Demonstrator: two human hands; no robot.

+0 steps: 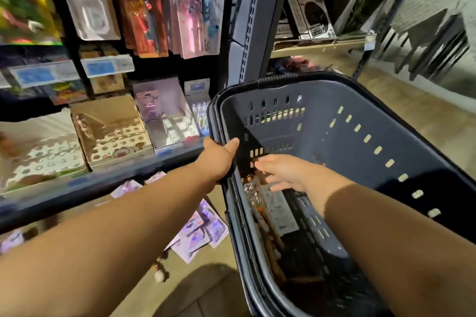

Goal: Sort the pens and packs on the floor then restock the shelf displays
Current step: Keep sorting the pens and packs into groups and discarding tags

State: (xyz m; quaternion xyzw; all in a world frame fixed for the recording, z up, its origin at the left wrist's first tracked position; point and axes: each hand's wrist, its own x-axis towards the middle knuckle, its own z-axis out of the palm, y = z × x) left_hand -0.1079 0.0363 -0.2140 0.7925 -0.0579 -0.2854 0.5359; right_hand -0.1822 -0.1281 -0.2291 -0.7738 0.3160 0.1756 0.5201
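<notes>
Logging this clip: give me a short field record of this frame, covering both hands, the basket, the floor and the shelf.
left hand: grips the rim of the shopping basket
right hand: fingers straight, reaching inside the basket; contact unclear
basket contents: grey pack and brownish pens along the left wall, blurred
floor: purple packs lying below the shelf
shelf: display boxes standing on it, carded packs hanging above
</notes>
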